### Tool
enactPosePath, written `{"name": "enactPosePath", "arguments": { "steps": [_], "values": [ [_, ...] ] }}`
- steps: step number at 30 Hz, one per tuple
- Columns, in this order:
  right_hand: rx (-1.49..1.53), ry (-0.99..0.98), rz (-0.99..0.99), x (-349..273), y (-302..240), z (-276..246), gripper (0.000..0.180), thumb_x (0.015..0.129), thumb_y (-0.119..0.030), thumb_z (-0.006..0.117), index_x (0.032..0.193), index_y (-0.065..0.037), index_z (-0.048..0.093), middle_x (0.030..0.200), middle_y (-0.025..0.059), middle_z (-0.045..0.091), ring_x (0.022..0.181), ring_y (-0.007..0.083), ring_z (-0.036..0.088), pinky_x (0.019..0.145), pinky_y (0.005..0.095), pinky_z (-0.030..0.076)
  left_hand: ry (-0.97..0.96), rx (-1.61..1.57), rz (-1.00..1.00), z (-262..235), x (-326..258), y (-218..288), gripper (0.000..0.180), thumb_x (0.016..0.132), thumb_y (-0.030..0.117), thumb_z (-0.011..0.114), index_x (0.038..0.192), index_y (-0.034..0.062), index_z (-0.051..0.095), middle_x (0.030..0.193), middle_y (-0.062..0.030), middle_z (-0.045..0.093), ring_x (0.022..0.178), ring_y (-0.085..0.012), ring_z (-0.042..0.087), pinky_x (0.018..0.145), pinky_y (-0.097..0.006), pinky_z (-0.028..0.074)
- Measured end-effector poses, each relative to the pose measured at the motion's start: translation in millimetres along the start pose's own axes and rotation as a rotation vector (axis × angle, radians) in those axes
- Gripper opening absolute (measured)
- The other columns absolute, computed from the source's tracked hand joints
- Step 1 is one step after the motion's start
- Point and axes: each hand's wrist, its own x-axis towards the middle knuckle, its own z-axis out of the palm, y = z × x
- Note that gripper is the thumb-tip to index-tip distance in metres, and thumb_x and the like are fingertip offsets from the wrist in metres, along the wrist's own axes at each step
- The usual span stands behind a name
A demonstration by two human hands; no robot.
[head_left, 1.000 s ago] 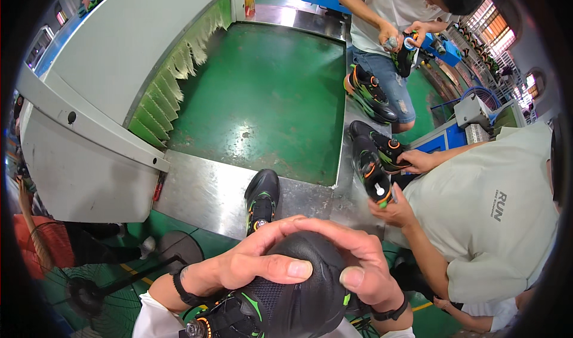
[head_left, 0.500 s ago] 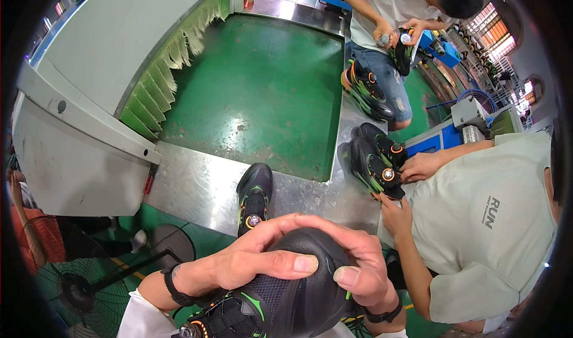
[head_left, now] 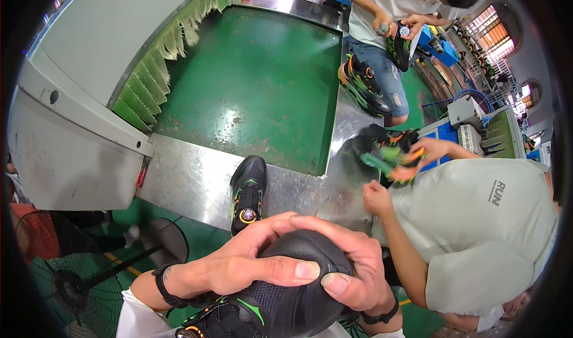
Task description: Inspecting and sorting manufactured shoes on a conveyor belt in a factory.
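Big grey machine housing (head_left: 77,135) fills the left side, fringe of green-white strip curtains (head_left: 161,63) along its mouth. Green conveyor belt (head_left: 256,87) runs out from it, framed by a steel table edge (head_left: 185,186). A co-worker in a pale grey shirt (head_left: 483,230) sits right, leaning over the steel rim, hands on a black shoe with green and orange trim (head_left: 388,153), blurred. A second co-worker in jeans (head_left: 388,69) stands at the far end holding another shoe; one more black-green shoe (head_left: 364,87) rests on the rim beside that person's leg. Black floor fan (head_left: 77,278) lower left, under the table level. A single black shoe with a round dial (head_left: 248,191) lies on the steel edge, just ahead of the person's hands, not touching them.

Black sneaker (head_left: 298,296) sits at the bottom centre, toe up, close to the body. Left hand (head_left: 239,266) is clamped over its toe cap, thumb pressed flat across the front. Right hand (head_left: 352,266) wraps the toe from the other side, fingers curled over the top, thumb tip pushing into the leather. Both hands closed tight on the sneaker, fingers overlapping at the crown. Dark bands on both wrists.
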Motion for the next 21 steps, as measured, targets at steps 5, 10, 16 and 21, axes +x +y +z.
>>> {"name": "enactPosePath", "arguments": {
  "steps": [5,10,16,21],
  "values": [
    [-0.031,-0.015,-0.012,0.5,0.4,-1.8,0.062,0.079,-0.016,0.061,0.133,0.011,0.044,0.132,0.0260,0.053,0.124,0.0335,0.052,0.107,0.0384,0.037,0.046,-0.017,-0.015,0.6,-3.5,-0.7,0.047,0.086,0.022,0.070,0.121,0.0010,0.048,0.108,-0.0052,0.060,0.101,-0.0112,0.056,0.089,-0.027,0.044],
    [-0.077,-0.045,-0.047,1.0,-0.5,-1.8,0.062,0.078,-0.014,0.060,0.133,0.011,0.044,0.131,0.0260,0.053,0.124,0.0344,0.053,0.107,0.0388,0.037,0.040,0.024,0.015,2.8,-4.2,-1.7,0.048,0.086,0.024,0.071,0.121,0.0002,0.048,0.108,-0.0057,0.059,0.101,-0.0118,0.056,0.089,-0.028,0.044],
    [-0.063,-0.046,-0.037,1.0,1.5,0.3,0.063,0.083,-0.023,0.058,0.133,0.010,0.044,0.129,0.0258,0.054,0.121,0.0344,0.054,0.104,0.0388,0.039,0.034,0.099,0.082,3.7,-2.5,-1.3,0.051,0.083,0.025,0.074,0.120,-0.0005,0.049,0.108,-0.0062,0.059,0.101,-0.0127,0.056,0.090,-0.029,0.045],
    [-0.006,-0.004,-0.061,4.1,7.1,3.3,0.065,0.086,-0.030,0.057,0.134,0.012,0.042,0.126,0.0251,0.055,0.115,0.0329,0.058,0.099,0.0381,0.043,0.030,0.109,0.032,5.1,-2.3,6.1,0.053,0.083,0.024,0.074,0.122,-0.0023,0.050,0.111,-0.0072,0.060,0.103,-0.0127,0.057,0.092,-0.029,0.044]
  ]
}}
